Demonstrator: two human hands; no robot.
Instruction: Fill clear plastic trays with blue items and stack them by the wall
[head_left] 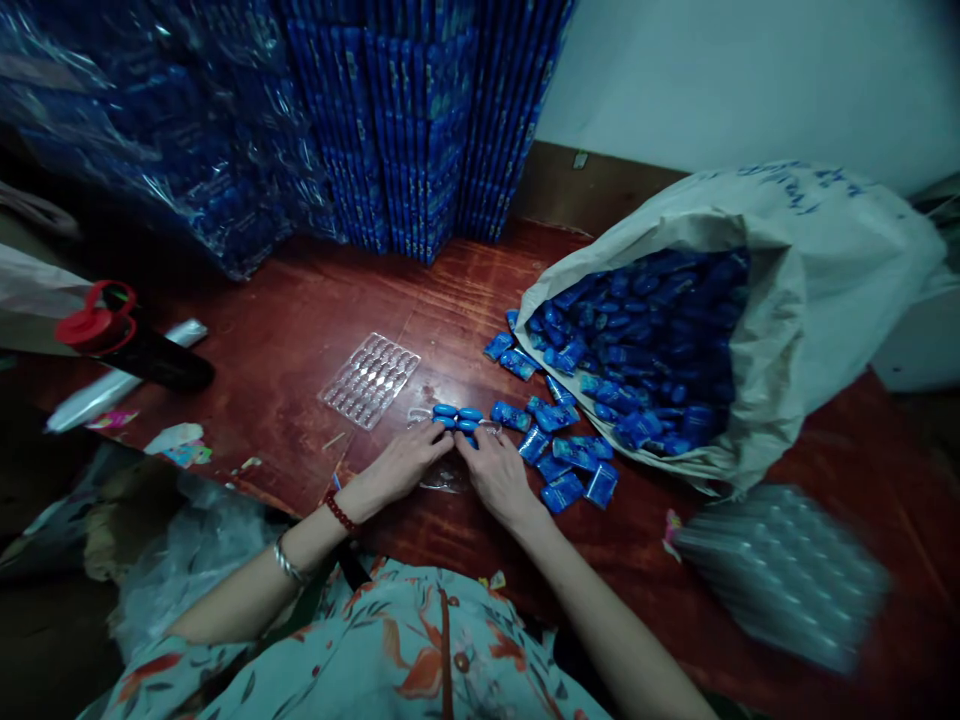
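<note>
In front of me, a clear plastic blister tray (442,480) lies on the table, largely covered by my hands. Several small blue packets (469,413) sit side by side in its far part. My left hand (405,465) has its fingertips bent onto the packets from the left. From the right, my right hand (496,475) presses its thumb and fingers on the packets at the near side. The two hands almost touch. Loose blue packets (562,492) lie just right of my right hand. An unfilled clear blister tray (373,380) lies flat beyond my left hand.
A white sack (832,280) lies on its side at the right, spilling blue packets. Stacked blue packs (420,130) stand at the back. On the left are a black bottle with a red lid (157,355) and a plastic roll (82,400). Stacked clear trays (787,575) sit front right.
</note>
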